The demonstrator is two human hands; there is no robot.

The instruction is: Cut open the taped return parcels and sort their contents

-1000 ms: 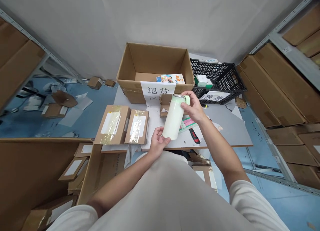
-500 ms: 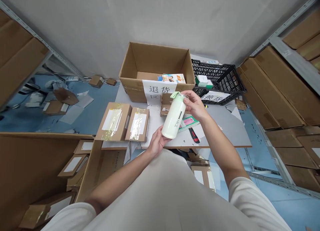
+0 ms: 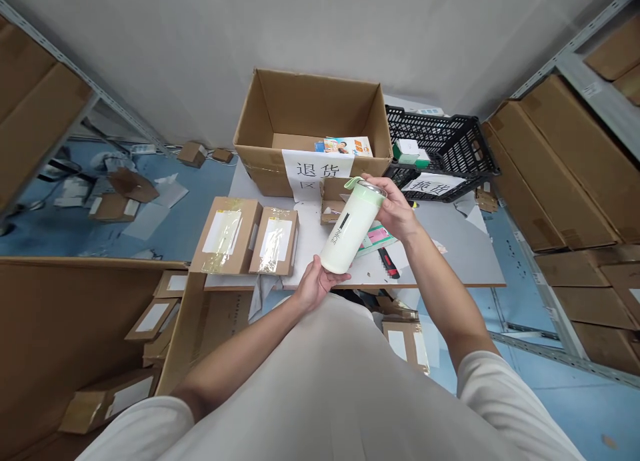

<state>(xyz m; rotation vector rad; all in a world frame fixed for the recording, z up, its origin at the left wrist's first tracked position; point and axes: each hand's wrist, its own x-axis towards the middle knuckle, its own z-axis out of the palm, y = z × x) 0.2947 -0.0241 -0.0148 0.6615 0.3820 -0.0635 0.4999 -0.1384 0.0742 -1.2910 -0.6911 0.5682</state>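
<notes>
Currently, one insulated bottle is held tilted above the front edge of the tabletop, near the middle, upper end toward the back right. The left hand cups the base, fingers beneath it. The right hand grips the upper end, fingers wrapped around the rim.

Caution: the smooth wall may slip if the right hand relaxes while the left only supports from below; the bottle could then strike the front edge or fall past it. Careless lowering could set it on the utility knife near that edge; blade position cannot be told.

Count:
- Bottle: one.
- Utility knife: one.
- Pink-and-green packet: one, partly hidden, behind the knife.
- Small open carton: one, behind the bottle.
- Taped cartons: two, at the front left corner; a larger carton and a smaller carton.
- Large open carton: one, along the back edge.
- Black plastic crate: one, at the back right corner.
</notes>
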